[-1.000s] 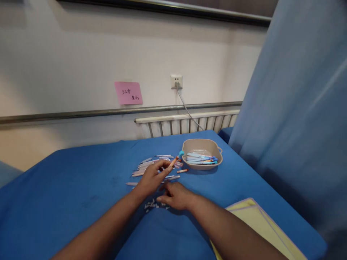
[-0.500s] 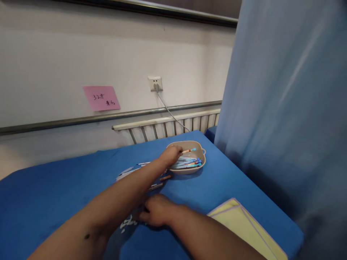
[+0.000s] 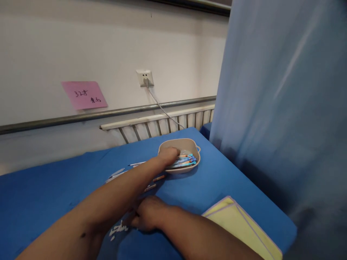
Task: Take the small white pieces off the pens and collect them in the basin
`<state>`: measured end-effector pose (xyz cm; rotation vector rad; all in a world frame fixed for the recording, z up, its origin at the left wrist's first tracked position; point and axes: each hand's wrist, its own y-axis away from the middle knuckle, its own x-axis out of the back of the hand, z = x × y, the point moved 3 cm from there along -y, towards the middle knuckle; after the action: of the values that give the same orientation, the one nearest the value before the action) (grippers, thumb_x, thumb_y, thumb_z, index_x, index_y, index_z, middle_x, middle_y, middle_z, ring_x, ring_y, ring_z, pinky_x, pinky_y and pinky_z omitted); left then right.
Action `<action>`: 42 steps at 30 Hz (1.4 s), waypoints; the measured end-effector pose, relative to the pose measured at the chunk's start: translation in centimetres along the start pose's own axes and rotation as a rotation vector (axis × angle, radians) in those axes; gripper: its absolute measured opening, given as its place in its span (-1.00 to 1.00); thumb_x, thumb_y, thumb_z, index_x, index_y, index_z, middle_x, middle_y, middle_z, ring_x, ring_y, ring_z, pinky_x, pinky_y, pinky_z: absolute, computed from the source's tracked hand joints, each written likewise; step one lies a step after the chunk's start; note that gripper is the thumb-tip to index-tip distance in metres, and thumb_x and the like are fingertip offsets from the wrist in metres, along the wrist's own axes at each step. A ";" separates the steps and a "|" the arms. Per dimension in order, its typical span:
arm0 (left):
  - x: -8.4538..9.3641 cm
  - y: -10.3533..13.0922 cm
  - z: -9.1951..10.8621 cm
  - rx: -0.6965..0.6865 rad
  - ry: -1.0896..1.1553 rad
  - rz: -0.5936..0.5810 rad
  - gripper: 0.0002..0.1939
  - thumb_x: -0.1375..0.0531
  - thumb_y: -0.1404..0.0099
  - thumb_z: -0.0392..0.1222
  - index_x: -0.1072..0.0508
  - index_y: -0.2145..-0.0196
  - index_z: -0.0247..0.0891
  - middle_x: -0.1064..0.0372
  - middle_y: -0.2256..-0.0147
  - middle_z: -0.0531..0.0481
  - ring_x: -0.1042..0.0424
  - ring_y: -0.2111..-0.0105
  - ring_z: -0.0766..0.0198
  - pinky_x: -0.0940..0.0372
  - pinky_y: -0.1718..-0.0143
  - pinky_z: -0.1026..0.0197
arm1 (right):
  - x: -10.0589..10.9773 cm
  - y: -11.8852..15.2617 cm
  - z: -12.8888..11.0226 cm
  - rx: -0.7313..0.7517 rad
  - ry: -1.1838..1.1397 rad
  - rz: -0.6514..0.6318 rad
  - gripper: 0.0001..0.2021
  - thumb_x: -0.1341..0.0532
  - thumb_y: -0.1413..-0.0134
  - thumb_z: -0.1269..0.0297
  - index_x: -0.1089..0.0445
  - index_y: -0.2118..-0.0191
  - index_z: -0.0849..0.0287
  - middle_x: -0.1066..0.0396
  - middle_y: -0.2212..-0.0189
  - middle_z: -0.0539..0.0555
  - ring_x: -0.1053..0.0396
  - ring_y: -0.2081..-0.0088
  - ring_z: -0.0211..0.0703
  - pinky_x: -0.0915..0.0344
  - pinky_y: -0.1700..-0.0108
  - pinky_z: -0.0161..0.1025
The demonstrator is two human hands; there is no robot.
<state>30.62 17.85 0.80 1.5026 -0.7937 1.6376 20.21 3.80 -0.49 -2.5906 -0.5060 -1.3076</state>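
Observation:
My left hand (image 3: 170,155) reaches into a beige basket (image 3: 181,171), its fingers closed round the near end of a pen-like stick (image 3: 184,156) with an orange band and a blue tip. Beneath it in the basket lie several similar blue-tipped sticks (image 3: 181,165). On the blue cover, my right hand (image 3: 149,213) is curled below the left forearm, and its fingertips are partly hidden. Small white pieces (image 3: 118,228) lie just left of it. More slim sticks (image 3: 116,174) are scattered beyond the left forearm, and one orange-brown stick (image 3: 158,178) lies near the basket.
A folded yellow cloth (image 3: 235,224) lies on the blue-covered surface (image 3: 217,180) at the right. Behind stand a white rail (image 3: 151,119) and a wall with a plugged-in socket (image 3: 145,78) and a pink note (image 3: 85,95). A blue curtain (image 3: 271,90) hangs at the right.
My left hand has lowered the stick from above the basket onto the other sticks. My right hand stays beside the white pieces. The whole view has shifted slightly.

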 end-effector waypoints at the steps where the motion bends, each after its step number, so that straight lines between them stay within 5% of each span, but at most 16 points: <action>1: -0.1 0.0 0.2 -0.002 -0.024 -0.013 -0.78 -0.13 -0.11 -0.19 -0.53 0.35 -0.31 -0.48 0.27 -0.21 -0.38 0.18 0.04 -0.19 0.18 0.18 | 0.0 0.0 -0.1 0.002 0.009 -0.002 -0.60 -0.06 -0.03 0.02 -0.36 0.06 0.10 -0.46 0.14 0.06 -0.41 0.15 -0.03 -0.33 0.23 -0.21; 11: 0.3 0.7 1.4 -0.030 -0.114 -0.051 -0.78 -0.11 -0.13 -0.27 -0.54 0.31 -0.26 -0.48 0.27 -0.21 -0.41 0.21 0.09 -0.21 0.19 0.20 | -0.4 -0.2 0.3 0.034 0.015 0.022 -0.59 -0.05 -0.05 -0.01 -0.37 0.07 0.10 -0.45 0.11 0.06 -0.40 0.13 -0.01 -0.33 0.22 -0.21; 17: 2.1 2.9 2.0 -0.042 -0.075 0.020 -0.72 -0.07 -0.18 -0.26 -0.51 0.19 -0.24 -0.46 0.17 -0.17 -0.40 0.15 0.10 -0.22 0.13 0.21 | -0.5 0.4 0.5 0.069 0.005 0.068 -0.62 -0.06 -0.06 0.04 -0.37 0.09 0.14 -0.47 0.18 0.11 -0.41 0.19 0.00 -0.29 0.28 -0.22; 21: 3.9 7.6 0.5 -0.040 0.032 0.143 -0.67 -0.01 -0.24 -0.22 -0.45 0.10 -0.23 -0.46 0.16 -0.08 -0.41 0.17 0.19 -0.25 0.15 0.26 | -0.9 0.6 0.7 0.096 -0.090 0.120 -0.71 -0.08 -0.08 0.10 -0.42 0.23 0.15 -0.49 0.33 0.06 -0.41 0.32 -0.12 -0.23 0.36 -0.31; 25: 4.3 16.2 -2.8 0.094 0.268 0.380 -0.68 0.00 -0.27 -0.07 -0.48 0.19 -0.21 -0.49 0.22 -0.01 -0.44 0.25 0.22 -0.29 0.21 0.26 | -0.8 0.3 2.0 0.044 -0.283 0.300 -0.84 -0.11 -0.08 0.26 -0.41 0.33 0.17 -0.47 0.41 0.00 -0.36 0.39 -0.27 -0.18 0.37 -0.38; 29: 2.2 25.9 -6.3 0.406 0.403 0.662 -0.64 -0.05 -0.22 0.01 -0.47 0.20 -0.26 -0.51 0.27 -0.03 -0.46 0.29 0.19 -0.31 0.22 0.23 | 0.3 0.2 4.7 -0.140 -0.442 0.507 -0.84 -0.11 -0.04 0.28 -0.38 0.44 0.20 -0.38 0.57 -0.05 -0.28 0.51 -0.30 -0.15 0.45 -0.39; 32: -0.3 30.9 -8.4 0.564 0.499 0.743 -0.60 -0.07 -0.18 0.05 -0.46 0.18 -0.29 -0.51 0.30 -0.05 -0.47 0.30 0.16 -0.32 0.21 0.20 | 0.8 0.4 6.5 -0.194 -0.448 0.478 -0.86 -0.13 0.00 0.29 -0.35 0.48 0.20 -0.33 0.63 -0.07 -0.25 0.56 -0.31 -0.13 0.49 -0.39; 36: -2.1 33.4 -10.5 0.644 0.545 0.761 -0.57 -0.07 -0.17 0.07 -0.45 0.18 -0.30 -0.51 0.30 -0.07 -0.46 0.28 0.15 -0.32 0.19 0.17 | 1.0 1.6 7.4 -0.232 -0.257 0.335 -0.88 -0.16 0.03 0.28 -0.33 0.48 0.21 -0.36 0.60 -0.05 -0.27 0.55 -0.31 -0.11 0.47 -0.38; 42: -2.1 33.1 -10.6 0.531 0.458 0.664 -0.66 -0.07 -0.19 -0.02 -0.46 0.20 -0.26 -0.49 0.27 -0.05 -0.45 0.26 0.17 -0.30 0.14 0.15 | 0.7 3.6 5.7 -0.257 0.050 0.148 -0.76 -0.25 0.10 0.17 -0.35 0.31 0.19 -0.43 0.45 0.03 -0.34 0.43 -0.24 -0.12 0.38 -0.35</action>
<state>-3.11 9.50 -0.81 1.1512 -0.6559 2.7362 26.18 2.50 -3.30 -2.7256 -0.1415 -1.4668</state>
